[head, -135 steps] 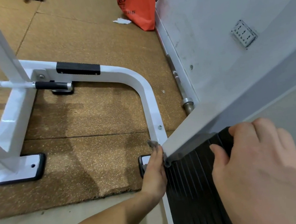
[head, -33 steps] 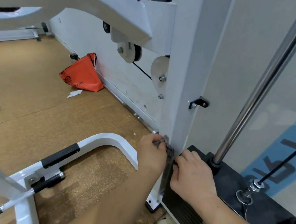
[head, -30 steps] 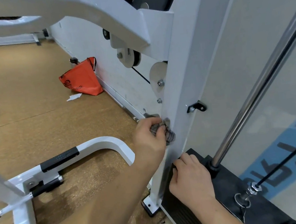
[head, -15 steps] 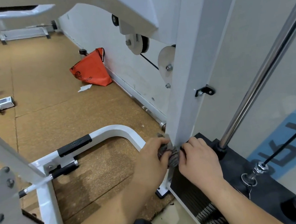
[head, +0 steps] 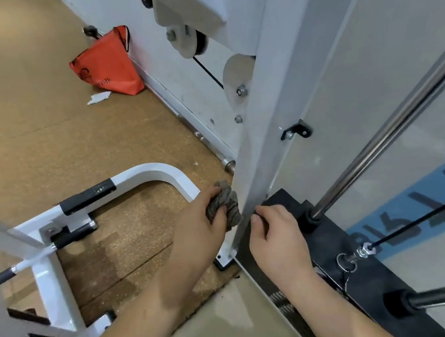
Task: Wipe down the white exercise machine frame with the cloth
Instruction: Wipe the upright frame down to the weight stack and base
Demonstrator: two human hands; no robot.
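A white upright post [head: 263,98] of the exercise machine frame rises from the floor at centre. My left hand [head: 196,230] grips a bunched grey cloth [head: 225,205] and holds it against the post's left face near its foot. My right hand [head: 277,235] rests on top of the black weight stack [head: 342,242] just right of the post, fingers curled at the post's edge; what they hold, if anything, is hidden. A curved white base tube [head: 158,172] with a black pad lies to the left.
A chrome guide rod [head: 398,119] and a black cable [head: 424,216] run over the weight stack. Pulleys [head: 239,79] sit behind the post by the wall. An orange bag [head: 107,64] leans on the wall. Brown cork floor [head: 52,136] spreads left.
Over the last second my left hand slid the cloth down the post from higher up to near its foot. My right hand stayed by the post's base. The camera view tilted down.
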